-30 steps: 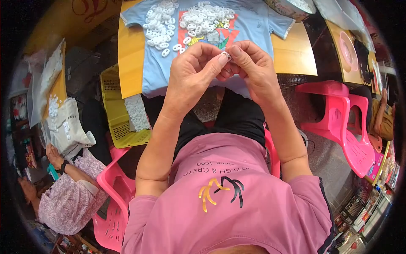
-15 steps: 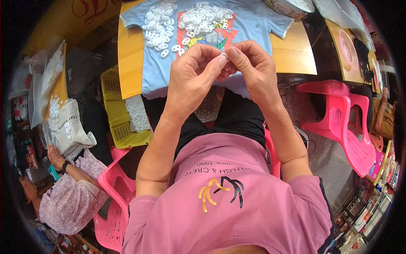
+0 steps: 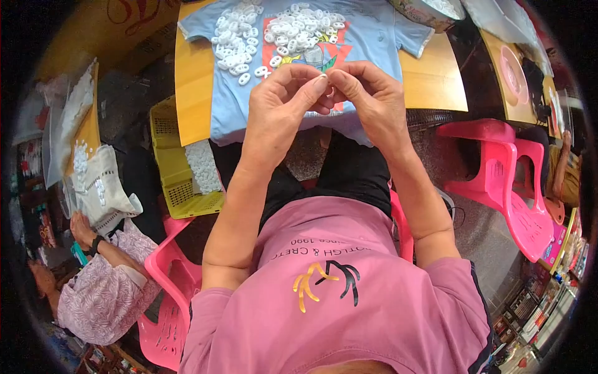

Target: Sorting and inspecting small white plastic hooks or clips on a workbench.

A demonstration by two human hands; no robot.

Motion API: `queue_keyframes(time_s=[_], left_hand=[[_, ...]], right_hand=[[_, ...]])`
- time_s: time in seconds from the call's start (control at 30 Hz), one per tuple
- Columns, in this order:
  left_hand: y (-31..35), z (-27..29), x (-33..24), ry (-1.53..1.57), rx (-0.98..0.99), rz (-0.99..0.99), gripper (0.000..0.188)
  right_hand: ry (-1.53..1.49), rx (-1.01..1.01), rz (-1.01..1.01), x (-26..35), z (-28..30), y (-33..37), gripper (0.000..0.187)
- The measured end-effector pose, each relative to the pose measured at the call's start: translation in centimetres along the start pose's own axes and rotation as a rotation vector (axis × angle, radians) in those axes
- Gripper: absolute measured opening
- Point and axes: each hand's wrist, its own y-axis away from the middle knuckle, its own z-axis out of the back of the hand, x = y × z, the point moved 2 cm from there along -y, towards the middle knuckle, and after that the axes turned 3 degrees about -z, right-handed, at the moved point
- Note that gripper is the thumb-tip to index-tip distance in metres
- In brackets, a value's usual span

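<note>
My left hand and my right hand meet above the near edge of the table. Both are closed, thumbs pressed against curled fingers, tips touching. Whatever they pinch is small and almost wholly covered by the fingertips. Just beyond them a light blue T-shirt with a coloured print lies spread over the tabletop. On it rest two heaps of small white oval plastic pieces, each with two holes: a left heap and a right heap. A few loose pieces lie at the near side of the heaps.
The wooden table shows beside the shirt. A yellow crate with white pieces stands at its left. A patterned tub sits at the far right. Pink chairs stand around. At left, a person's hand rests by a pale cloth.
Both hands stay pinched together, with only slight shifts of fingers and thumbs. The white bit glimpsed between the thumb tips is now mostly covered. The heaps look unchanged.
</note>
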Motion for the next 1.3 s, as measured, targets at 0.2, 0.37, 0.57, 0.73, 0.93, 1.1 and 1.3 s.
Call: queue_keyframes(time_s=[0.2, 0.37, 0.57, 0.73, 0.93, 1.1, 1.3], left_hand=[[0.3, 0.4, -0.3, 0.118, 0.025, 0.084, 0.018], [0.7, 0.4, -1.0, 0.097, 0.023, 0.099, 0.018], [1.2, 0.1, -1.2, -0.073, -0.032, 0.003, 0.016], [1.3, 0.3, -0.5, -0.167, -0.065, -0.058, 0.015], [1.3, 1.2, 0.7, -0.077, -0.063, 0.015, 0.014], [2.2, 1.2, 1.0, 0.021, -0.067, 0.047, 0.013], [3.2, 0.4, 1.1, 0.027, -0.154, -0.026, 0.01]], right_hand=[[0.146, 0.09, 0.189, 0.9, 0.5, 0.3, 0.016], [0.639, 0.101, 0.543, 2.3, 0.7, 0.3, 0.01], [0.661, 0.131, 0.634, 2.8, 0.2, 0.2, 0.008], [0.609, 0.139, 0.52, 1.7, -0.3, 0.4, 0.006], [0.591, 0.129, 0.43, 0.8, -0.4, 0.3, 0.006], [0.627, 0.135, 0.564, 1.0, -1.0, 0.7, 0.005], [0.579, 0.09, 0.49, 0.8, -1.7, 1.0, 0.006]])
